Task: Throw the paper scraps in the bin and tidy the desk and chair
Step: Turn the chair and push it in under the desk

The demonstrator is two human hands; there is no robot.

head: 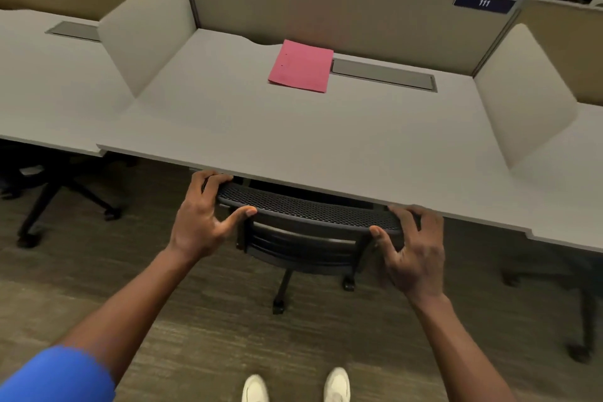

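Both hands (202, 222) grip chair (306, 209) under desk (326, 147).

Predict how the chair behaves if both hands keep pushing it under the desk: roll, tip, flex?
The chair probably rolls readily: casters show on its base, on flat carpet. Its mesh backrest top, gripped by the left hand and right hand, may flex slightly. Pushing that high could tilt it a little, though the desk edge is close above.
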